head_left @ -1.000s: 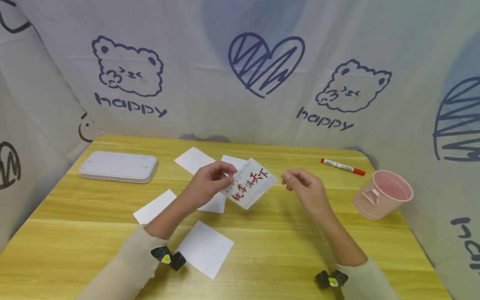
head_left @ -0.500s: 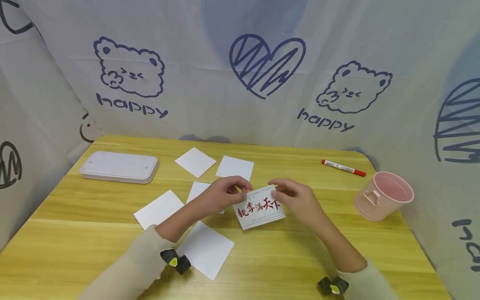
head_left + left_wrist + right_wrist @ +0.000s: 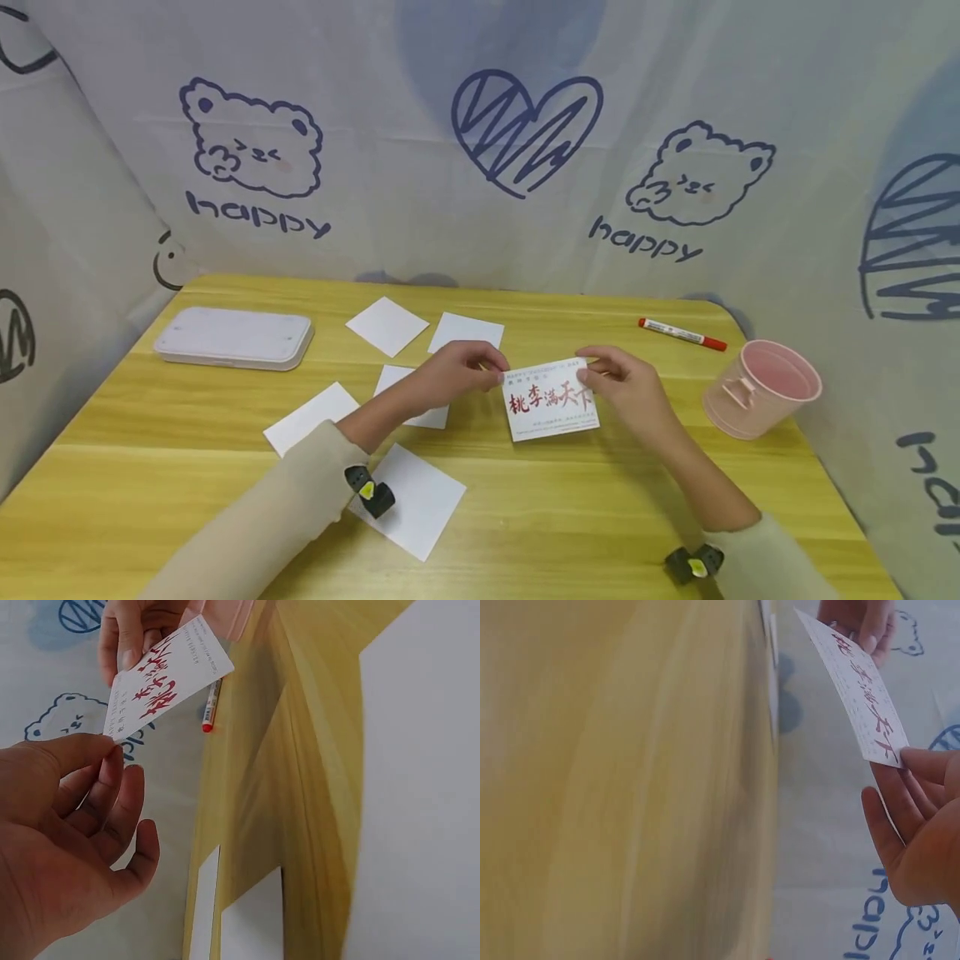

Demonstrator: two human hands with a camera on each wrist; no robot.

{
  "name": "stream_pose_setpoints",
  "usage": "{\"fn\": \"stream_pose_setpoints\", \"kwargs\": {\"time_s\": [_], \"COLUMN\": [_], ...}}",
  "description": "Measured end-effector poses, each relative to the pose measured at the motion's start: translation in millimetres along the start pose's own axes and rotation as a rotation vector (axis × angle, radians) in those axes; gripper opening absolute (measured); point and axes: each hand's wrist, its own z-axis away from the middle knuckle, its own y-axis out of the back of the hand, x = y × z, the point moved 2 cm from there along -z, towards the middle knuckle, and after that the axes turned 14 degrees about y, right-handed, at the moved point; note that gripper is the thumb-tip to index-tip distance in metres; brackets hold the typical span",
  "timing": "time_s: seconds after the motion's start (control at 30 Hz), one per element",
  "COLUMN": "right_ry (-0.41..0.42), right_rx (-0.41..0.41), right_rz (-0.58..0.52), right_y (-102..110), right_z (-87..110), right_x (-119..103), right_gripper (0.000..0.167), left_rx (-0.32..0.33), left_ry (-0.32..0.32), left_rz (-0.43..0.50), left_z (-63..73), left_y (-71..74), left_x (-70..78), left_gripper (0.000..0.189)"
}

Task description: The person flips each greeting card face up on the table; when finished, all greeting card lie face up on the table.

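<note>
A white card (image 3: pixel 551 417) with large red Chinese characters and small grey print is held above the table, its printed face toward me. My left hand (image 3: pixel 459 375) pinches its upper left corner between thumb and forefinger; the left wrist view shows this pinch, with the other fingers of that hand (image 3: pixel 75 832) loosely curled. At the card's right edge my right hand (image 3: pixel 633 398) pinches it, thumb on the printed face. In the right wrist view, the right hand's (image 3: pixel 922 817) remaining fingers lie behind the card.
Several blank white cards, such as the nearest one (image 3: pixel 420 500), lie left of centre on the wooden table (image 3: pixel 570 525). A white case (image 3: pixel 232 337) stands at the back left. At the right are a red-capped marker (image 3: pixel 682 333) and a pink bucket (image 3: pixel 761 390).
The right hand, which was apart from the card, has come to pinch its right side. The card has turned level and moved to the right with both hands.
</note>
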Motion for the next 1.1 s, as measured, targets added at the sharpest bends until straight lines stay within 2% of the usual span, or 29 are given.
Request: {"fn": "stream_pose_setpoints", "kwargs": {"time_s": [0.17,0.3,0.47,0.67,0.93,1.1], "right_ry": [-0.03,-0.021,-0.04,-0.091,-0.149,-0.125], "right_rx": [0.011,0.004,-0.043,-0.066,-0.07,-0.094], "right_rz": [0.063,0.111,0.186,0.248,0.253,0.26], "right_y": [8.5,15.7,21.6,28.8,36.5,37.9], "right_z": [-10.3,-20.7,-35.7,-53.1,-65.6,-71.4], "right_x": [19.5,36.7,54.8,80.0,104.2,116.2], "right_gripper": [0.031,0.028,0.022,0.022,0.023,0.022], "left_rx": [-0.016,-0.039,-0.025,-0.031,0.01,0.043], "left_ry": [0.021,0.028,0.039,0.039,0.02,0.004], "left_rz": [-0.037,-0.099,-0.193,-0.25,-0.355,-0.433], "left_z": [-28.7,-53.2,-79.4,-107.5,-131.9,-143.7], "left_y": [-6.9,-14.0,-17.2,-24.0,-33.4,-37.1], "left_x": [5.0,7.6,11.2,16.0,19.2,19.8], "left_gripper": [0.014,0.015,0.014,0.014,0.017,0.017]}}
